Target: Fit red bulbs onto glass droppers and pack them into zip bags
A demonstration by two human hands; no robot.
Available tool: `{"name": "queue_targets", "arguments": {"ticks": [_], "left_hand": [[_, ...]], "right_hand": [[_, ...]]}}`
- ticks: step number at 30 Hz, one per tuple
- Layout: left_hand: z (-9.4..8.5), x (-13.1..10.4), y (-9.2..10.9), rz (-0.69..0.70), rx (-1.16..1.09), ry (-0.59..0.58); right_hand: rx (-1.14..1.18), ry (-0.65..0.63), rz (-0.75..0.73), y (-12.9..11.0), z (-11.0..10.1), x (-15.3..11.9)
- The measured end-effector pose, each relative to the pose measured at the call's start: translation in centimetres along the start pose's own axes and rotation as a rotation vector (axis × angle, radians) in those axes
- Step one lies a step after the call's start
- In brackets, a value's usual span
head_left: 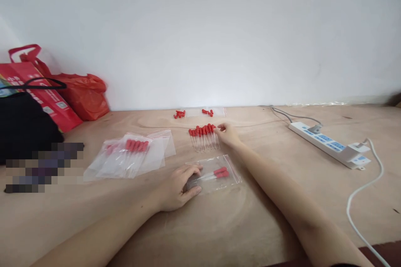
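A clear zip bag (pixel 232 177) lies flat in front of me with a few red-topped droppers (pixel 221 172) inside. My left hand (pixel 183 185) rests on the bag's left end, thumb and fingers apart. Beyond the bag, a row of several red-topped clear droppers (pixel 203 133) lies side by side. At the right end of that row, my right hand (pixel 227 133) has its thumb and fingertips pinched around the red top of a dropper. To the left, several overlapping zip bags (pixel 156 162) lie in a pile, some with red-topped droppers (pixel 137 145) inside.
Small red caps (pixel 179 114) and another clear bag (pixel 194 112) lie near the wall. A white power strip (pixel 326 144) with a white cable (pixel 351 200) lies right. Red bags (pixel 84 96), a black bag (pixel 25 125) and a pixelated item (pixel 44 169) are at the left.
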State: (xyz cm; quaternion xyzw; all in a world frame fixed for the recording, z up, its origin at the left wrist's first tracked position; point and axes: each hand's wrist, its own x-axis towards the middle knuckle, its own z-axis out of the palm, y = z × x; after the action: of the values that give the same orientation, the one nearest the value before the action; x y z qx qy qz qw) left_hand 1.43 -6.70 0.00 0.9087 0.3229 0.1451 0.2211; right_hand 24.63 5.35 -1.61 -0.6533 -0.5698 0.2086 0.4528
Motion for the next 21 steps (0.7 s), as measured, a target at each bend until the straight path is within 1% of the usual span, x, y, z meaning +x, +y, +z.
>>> {"name": "queue_targets", "arguments": {"ticks": [2, 5, 8, 11, 14, 16, 21], "left_hand": [[0.0, 0.0, 0.0, 0.007, 0.008, -0.001], [-0.1, 0.0, 0.1, 0.015, 0.013, 0.0], [-0.1, 0.0, 0.2, 0.018, -0.002, 0.013], [-0.1, -0.1, 0.3, 0.023, -0.015, 0.02], [-0.1, -0.1, 0.3, 0.03, -0.018, 0.024], [-0.1, -0.1, 0.3, 0.032, -0.013, 0.025], [-0.1, -0.1, 0.1, 0.03, 0.002, 0.019]], "right_hand": [[0.014, 0.015, 0.031, -0.2, 1.2, 1.1], [0.059, 0.009, 0.077, -0.1, 2.4, 2.3], [0.126, 0.0, 0.131, 0.0, 3.0, 2.9], [0.235, -0.005, 0.178, -0.1, 3.2, 3.2], [0.373, -0.016, 0.201, -0.3, 2.7, 3.2], [0.466, -0.025, 0.204, -0.3, 2.0, 3.1], [0.675, -0.032, 0.176, 0.9, -0.9, 1.6]]}}
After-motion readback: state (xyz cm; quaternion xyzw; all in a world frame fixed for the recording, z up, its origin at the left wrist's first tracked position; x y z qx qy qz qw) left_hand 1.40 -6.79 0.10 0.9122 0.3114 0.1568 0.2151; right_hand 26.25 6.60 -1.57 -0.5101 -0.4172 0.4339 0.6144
